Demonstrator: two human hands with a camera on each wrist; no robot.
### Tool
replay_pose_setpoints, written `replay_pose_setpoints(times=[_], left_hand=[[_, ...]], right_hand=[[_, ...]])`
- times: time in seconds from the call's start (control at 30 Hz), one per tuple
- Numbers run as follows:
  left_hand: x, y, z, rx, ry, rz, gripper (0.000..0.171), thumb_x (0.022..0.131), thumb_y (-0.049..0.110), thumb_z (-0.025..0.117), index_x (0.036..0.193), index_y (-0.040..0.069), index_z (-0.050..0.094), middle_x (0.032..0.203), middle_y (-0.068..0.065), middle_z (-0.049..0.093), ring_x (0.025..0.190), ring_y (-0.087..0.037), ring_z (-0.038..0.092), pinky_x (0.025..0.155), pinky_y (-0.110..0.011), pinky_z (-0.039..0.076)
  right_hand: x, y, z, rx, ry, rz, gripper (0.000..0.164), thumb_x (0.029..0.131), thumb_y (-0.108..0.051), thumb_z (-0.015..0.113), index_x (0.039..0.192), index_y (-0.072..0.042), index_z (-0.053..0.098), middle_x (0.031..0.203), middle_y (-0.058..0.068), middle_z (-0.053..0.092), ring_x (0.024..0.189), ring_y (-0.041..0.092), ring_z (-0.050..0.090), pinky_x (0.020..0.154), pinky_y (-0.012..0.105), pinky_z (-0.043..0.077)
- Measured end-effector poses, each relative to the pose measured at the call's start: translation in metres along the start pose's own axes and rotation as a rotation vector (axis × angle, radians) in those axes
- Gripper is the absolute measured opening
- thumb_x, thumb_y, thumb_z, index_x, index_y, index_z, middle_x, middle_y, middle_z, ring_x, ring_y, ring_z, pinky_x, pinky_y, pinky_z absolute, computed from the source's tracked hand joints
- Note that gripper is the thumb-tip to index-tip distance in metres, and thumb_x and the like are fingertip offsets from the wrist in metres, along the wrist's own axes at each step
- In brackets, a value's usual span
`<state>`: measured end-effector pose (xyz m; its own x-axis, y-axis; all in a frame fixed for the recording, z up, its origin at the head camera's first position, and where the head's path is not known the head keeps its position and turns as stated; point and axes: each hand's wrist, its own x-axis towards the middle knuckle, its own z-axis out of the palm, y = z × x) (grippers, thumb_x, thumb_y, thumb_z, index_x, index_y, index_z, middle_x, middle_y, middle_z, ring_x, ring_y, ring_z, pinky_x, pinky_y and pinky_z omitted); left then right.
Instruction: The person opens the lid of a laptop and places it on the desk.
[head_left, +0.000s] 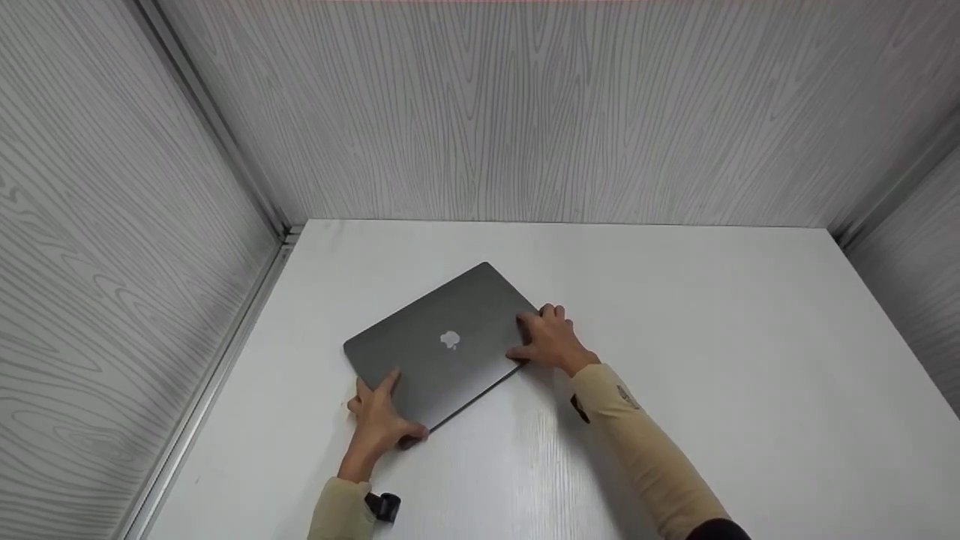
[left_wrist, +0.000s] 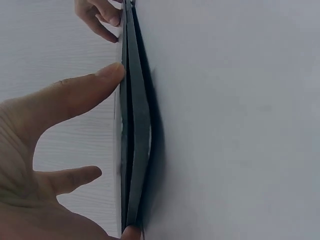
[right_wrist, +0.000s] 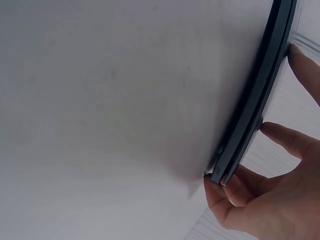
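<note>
While our left hand (head_left: 377, 421) and right hand (head_left: 553, 340) are gripping the laptop (head_left: 420, 330) at opposite ends, we are needing even, level support.

The laptop (head_left: 420, 375) is a dark grey, plain across its lid but for the pale silver apple logo (head_left: 450, 341), and its edges look bluish-grey from down by the wrists. From where I stand the table (head_left: 712, 315) is white, faintly streaked near the front. The back wall (head_left: 525, 112) and left wall (head_left: 97, 300) are light grey with darker, wavy wood-grain lines. Both sleeves (head_left: 645, 442) are beige, and the left wrist's strapped piece (head_left: 387, 507) is black.
</note>
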<state>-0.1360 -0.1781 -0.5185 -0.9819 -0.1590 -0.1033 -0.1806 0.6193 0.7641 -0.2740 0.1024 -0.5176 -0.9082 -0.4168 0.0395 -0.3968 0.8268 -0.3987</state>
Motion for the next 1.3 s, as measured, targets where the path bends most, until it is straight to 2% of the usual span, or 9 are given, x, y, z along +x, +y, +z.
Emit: replay_pose_setpoints(times=[0.17,0.3,0.5,0.73,1.0,1.3], left_hand=[[0.003,0.002,0.001,-0.030,0.001,0.001,0.102,0.058,0.001,0.094,0.148,-0.005,0.045,0.154,-0.046,0.005,0.129,-0.062,0.021,0.096,-0.070,0.041],[0.004,0.004,0.002,-0.055,0.016,-0.004,0.097,0.059,-0.001,0.092,0.146,-0.005,0.048,0.153,-0.046,0.007,0.129,-0.062,0.021,0.095,-0.070,0.042],[0.007,0.009,0.010,-0.083,0.071,-0.042,0.088,0.060,-0.006,0.088,0.141,-0.005,0.054,0.154,-0.045,0.008,0.129,-0.062,0.021,0.094,-0.068,0.044],[0.011,0.014,0.019,-0.076,0.124,-0.060,0.079,0.061,-0.003,0.088,0.134,-0.006,0.060,0.153,-0.045,0.012,0.124,-0.058,0.025,0.094,-0.066,0.040],[0.012,0.017,0.023,-0.069,0.120,-0.035,0.075,0.065,0.000,0.087,0.134,-0.010,0.059,0.151,-0.045,0.013,0.120,-0.054,0.024,0.094,-0.062,0.034],[0.014,0.017,0.025,-0.047,0.132,0.005,0.071,0.069,0.005,0.088,0.131,-0.014,0.059,0.149,-0.046,0.015,0.123,-0.058,0.022,0.098,-0.064,0.030]], right_hand=[[-0.001,0.002,-0.003,0.060,-0.008,0.040,0.073,0.079,-0.036,0.088,0.134,0.002,0.060,0.119,0.033,0.051,0.114,0.047,0.046,0.089,0.062,0.046],[-0.001,0.004,-0.004,0.061,-0.026,0.060,0.075,0.078,-0.036,0.088,0.136,0.003,0.059,0.123,0.033,0.051,0.116,0.047,0.045,0.090,0.063,0.046],[-0.005,0.005,-0.005,0.037,-0.028,0.057,0.077,0.078,-0.039,0.088,0.136,0.003,0.059,0.127,0.034,0.052,0.118,0.049,0.046,0.090,0.064,0.047],[-0.012,0.008,-0.008,0.041,-0.032,0.066,0.081,0.077,-0.039,0.089,0.139,0.002,0.058,0.125,0.034,0.050,0.115,0.048,0.046,0.090,0.062,0.048],[-0.015,0.008,-0.013,0.036,-0.068,0.074,0.085,0.077,-0.042,0.088,0.141,0.002,0.054,0.123,0.034,0.047,0.113,0.047,0.046,0.088,0.062,0.049],[-0.016,0.011,-0.015,0.043,-0.083,0.077,0.088,0.077,-0.042,0.088,0.143,0.003,0.053,0.124,0.035,0.046,0.114,0.048,0.046,0.088,0.062,0.050]])
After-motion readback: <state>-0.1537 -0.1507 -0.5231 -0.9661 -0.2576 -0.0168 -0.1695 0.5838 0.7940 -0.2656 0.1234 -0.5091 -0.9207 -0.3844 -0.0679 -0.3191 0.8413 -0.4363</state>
